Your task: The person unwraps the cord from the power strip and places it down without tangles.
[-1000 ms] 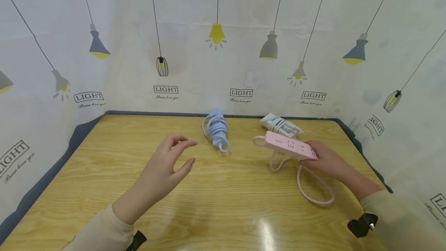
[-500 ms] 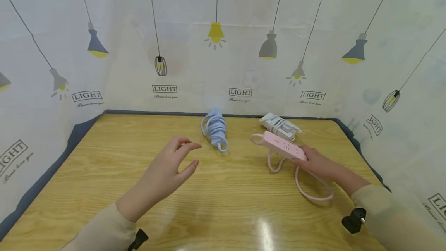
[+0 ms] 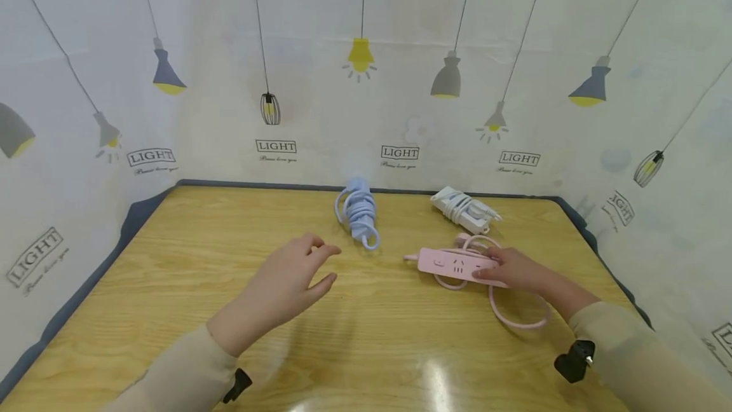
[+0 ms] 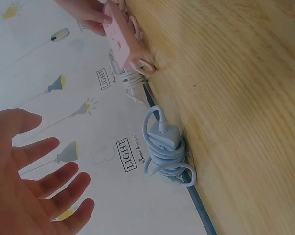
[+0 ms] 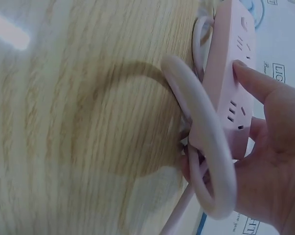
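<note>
My right hand (image 3: 517,270) grips one end of a pink power strip (image 3: 443,264), its thumb lying across the socket face. The strip's pink cord (image 5: 206,127) loops out beneath and behind it, close over the table. In the right wrist view, the fingers (image 5: 186,169) curl under the strip's near end. My left hand (image 3: 286,281) hovers over the table at centre-left with fingers relaxed and nothing in them. Beyond its fingertips lies a blue power strip (image 3: 360,212) with its cord wound round it. Behind the pink strip is a white power strip (image 3: 464,210), also wrapped in its cord.
The wooden table (image 3: 229,221) ends at a dark blue edge (image 3: 274,187) along the back. A pale cloth backdrop (image 3: 320,113) printed with hanging lamps encloses the back and both sides.
The right hand has lowered the pink power strip towards the table and turned its socket face upward, uncovering the white strip behind. The left hand has drifted slightly right.
</note>
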`<state>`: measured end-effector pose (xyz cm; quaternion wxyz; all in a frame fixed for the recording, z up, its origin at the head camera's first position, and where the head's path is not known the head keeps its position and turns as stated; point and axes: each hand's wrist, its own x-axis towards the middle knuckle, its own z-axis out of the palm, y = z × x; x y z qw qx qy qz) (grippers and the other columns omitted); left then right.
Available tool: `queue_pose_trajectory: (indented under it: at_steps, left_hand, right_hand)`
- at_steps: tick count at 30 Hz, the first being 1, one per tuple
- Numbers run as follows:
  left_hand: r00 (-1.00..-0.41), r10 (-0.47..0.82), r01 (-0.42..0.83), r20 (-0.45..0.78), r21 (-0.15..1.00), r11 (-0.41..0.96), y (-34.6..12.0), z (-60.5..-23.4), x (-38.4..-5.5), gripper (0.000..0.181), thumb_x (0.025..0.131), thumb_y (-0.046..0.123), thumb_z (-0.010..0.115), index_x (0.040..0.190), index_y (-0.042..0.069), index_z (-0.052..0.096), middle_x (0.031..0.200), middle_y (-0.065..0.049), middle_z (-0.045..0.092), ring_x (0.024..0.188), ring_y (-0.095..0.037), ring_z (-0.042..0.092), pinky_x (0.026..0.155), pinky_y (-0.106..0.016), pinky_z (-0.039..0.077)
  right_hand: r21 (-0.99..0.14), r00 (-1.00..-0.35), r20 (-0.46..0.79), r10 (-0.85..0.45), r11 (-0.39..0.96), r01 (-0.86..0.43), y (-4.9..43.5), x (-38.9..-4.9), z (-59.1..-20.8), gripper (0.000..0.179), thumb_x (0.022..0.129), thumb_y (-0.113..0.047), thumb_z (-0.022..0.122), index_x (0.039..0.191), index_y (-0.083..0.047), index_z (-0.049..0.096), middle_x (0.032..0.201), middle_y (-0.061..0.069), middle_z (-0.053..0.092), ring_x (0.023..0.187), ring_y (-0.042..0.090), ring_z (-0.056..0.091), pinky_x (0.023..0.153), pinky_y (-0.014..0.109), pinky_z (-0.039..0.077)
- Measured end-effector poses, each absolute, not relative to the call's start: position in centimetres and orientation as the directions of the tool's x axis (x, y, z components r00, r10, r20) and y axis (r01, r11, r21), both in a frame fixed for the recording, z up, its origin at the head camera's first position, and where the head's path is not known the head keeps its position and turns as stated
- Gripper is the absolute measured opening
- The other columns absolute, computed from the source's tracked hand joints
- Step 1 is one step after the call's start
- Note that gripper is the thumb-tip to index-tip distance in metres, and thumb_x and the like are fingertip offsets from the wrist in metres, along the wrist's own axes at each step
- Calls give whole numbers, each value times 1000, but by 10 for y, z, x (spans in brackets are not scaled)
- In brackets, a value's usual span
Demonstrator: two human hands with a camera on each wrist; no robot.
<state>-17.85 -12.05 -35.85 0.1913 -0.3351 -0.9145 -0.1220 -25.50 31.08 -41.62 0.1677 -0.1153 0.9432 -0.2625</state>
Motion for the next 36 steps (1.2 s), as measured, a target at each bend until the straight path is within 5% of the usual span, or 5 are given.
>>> queue_pose_trajectory:
  at_steps: [5,13,20,25,36]
  left_hand:
    - [-703,566,660,431,100,744,-118,-360,-179,36,87,25,74,118,9,66,104,-7,60,84,-20,59,68,-35,51]
    - [-689,574,674,443,99,732,-112,-363,-180,35,87,24,74,117,10,66,104,-7,61,85,-20,60,69,-35,52]
    - [-687,574,681,444,118,723,-105,-362,-178,35,86,24,74,118,10,66,104,-7,60,86,-20,60,70,-35,52]
    - [-694,594,686,408,123,717,-100,-363,-176,35,89,26,72,119,11,65,106,-6,60,88,-20,60,72,-36,52]
    - [-709,616,690,343,162,705,-86,-364,-173,37,90,29,70,121,11,65,106,-6,61,88,-20,61,71,-36,53]
  right_hand:
    - [-536,-929,-253,-270,839,-97,312,-255,-418,76,85,-46,72,134,8,50,124,26,56,105,32,52,91,49,43]
    - [-516,-918,-279,-283,850,-105,313,-259,-413,65,79,-44,79,122,2,62,101,10,59,90,25,50,79,37,43]
    - [-514,-920,-264,-291,849,-121,312,-258,-413,38,79,-42,80,92,-8,69,79,1,58,75,18,50,67,30,41]
    - [-536,-935,-232,-267,837,-106,312,-254,-418,35,80,-43,78,80,-11,65,69,-1,52,70,17,46,63,29,37]
    - [-540,-972,4,-235,818,-200,303,-231,-402,36,83,-40,76,85,-6,67,82,7,52,73,21,45,62,33,39]
